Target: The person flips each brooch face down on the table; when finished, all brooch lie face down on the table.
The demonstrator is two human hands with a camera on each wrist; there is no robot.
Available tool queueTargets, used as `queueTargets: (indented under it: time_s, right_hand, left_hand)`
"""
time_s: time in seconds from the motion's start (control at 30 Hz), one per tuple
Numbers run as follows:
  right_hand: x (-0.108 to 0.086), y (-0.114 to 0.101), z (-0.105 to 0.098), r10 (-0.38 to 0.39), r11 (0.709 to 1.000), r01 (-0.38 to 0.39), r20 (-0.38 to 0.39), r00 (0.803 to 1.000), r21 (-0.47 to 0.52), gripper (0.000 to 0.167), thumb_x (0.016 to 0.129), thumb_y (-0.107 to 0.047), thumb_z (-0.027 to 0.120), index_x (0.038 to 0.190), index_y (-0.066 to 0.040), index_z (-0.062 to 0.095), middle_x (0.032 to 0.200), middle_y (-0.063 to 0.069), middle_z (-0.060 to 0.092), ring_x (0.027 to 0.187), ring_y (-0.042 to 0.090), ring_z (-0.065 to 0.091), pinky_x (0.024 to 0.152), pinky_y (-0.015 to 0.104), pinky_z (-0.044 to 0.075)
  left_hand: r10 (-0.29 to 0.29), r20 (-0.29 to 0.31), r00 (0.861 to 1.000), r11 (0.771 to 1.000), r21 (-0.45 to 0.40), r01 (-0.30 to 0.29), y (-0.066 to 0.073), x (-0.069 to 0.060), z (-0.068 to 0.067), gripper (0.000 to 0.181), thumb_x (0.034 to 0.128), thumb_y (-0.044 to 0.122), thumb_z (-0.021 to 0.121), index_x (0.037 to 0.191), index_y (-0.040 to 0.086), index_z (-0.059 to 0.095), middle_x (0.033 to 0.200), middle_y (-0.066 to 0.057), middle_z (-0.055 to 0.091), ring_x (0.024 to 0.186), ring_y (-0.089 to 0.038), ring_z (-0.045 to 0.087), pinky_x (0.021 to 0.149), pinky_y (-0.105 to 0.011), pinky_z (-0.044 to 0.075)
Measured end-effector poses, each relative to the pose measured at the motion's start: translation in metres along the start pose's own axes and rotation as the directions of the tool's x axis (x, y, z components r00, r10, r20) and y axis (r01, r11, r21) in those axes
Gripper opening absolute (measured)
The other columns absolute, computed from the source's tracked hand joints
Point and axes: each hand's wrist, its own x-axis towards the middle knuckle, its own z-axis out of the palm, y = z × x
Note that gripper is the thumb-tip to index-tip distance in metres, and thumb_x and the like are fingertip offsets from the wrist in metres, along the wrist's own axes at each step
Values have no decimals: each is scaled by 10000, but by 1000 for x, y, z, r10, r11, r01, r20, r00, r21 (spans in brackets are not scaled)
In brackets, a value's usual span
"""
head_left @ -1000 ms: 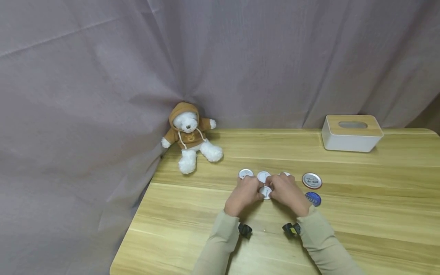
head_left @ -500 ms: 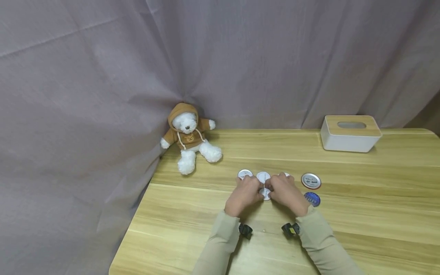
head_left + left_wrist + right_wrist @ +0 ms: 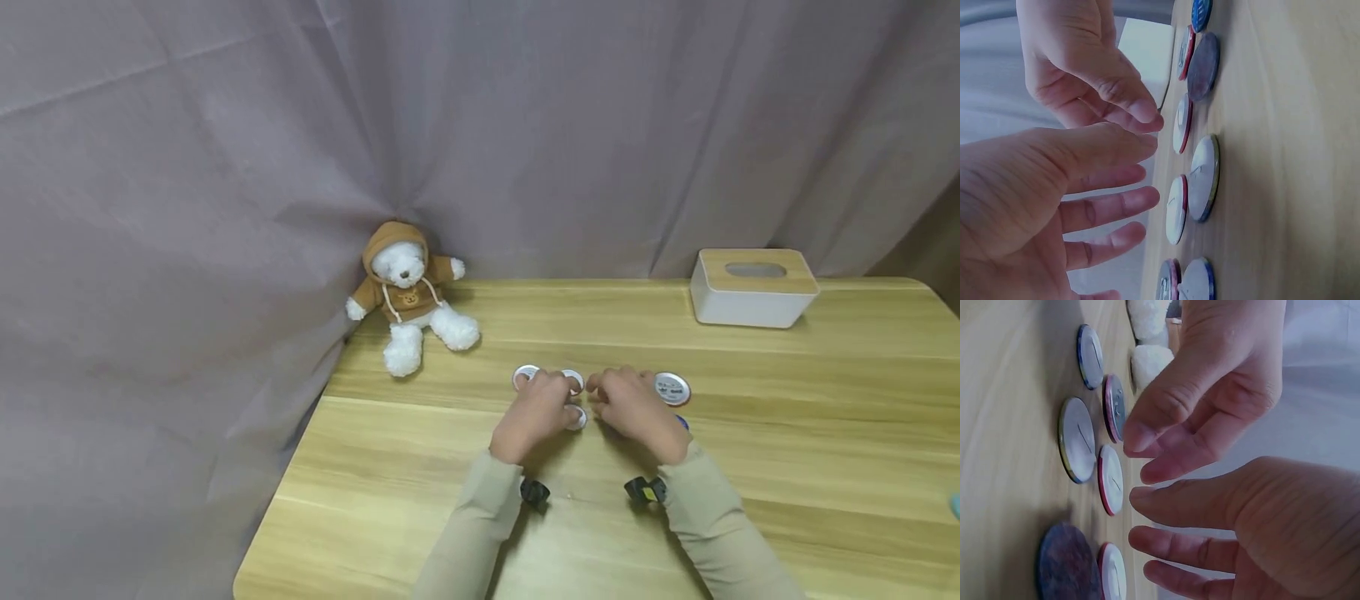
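Several round pin-back button badges lie in two rows on the wooden table. Nearest the hands are a white-backed badge with a yellow-green rim (image 3: 1204, 178) and a red-rimmed one (image 3: 1110, 480) behind it. My left hand (image 3: 534, 417) hovers over the left part of the rows, partly hiding a silver badge (image 3: 526, 376). My right hand (image 3: 637, 410) is a little to the right, fingers bent loosely, covering other badges in the head view. Both wrist views show the fingertips above the badges with nothing between them. A dark-faced badge (image 3: 1067, 562) lies below my right hand.
A white plush bear in a brown hoodie (image 3: 405, 292) sits at the back left. A white tissue box with a wooden lid (image 3: 753, 287) stands at the back right, before a grey curtain (image 3: 525, 150). Part of a teal object (image 3: 956, 505) shows at the right edge.
My fingers have come away from the near middle badge, which stays on the table. My right hand has shifted right, opening a gap between the hands. The head view has turned slightly.
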Motion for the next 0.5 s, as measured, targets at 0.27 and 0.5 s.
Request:
queueTargets:
  time_s: [0.27,0.5]
  right_hand:
    - [-13,8,-10,15,1000,-15,-11,1000,-25,147,776,-21,732,914,-73,720,840,68,676,833,339,590,772,604,410]
    - [-26,14,-12,22,999,-22,-26,999,-24,217,698,-5,733,910,-52,737,832,83,677,772,312,560,712,520,413]
  left_hand:
    - [29,16,999,1000,-5,-29,14,3,2,330,797,178,785,1124,169,743,1028,60,684,983,-204,592,815,-416,388]
    - [73,31,997,997,31,-74,28,6,8,345,822,246,810,1158,194,746,1099,63,712,1010,-216,594,861,-455,415]
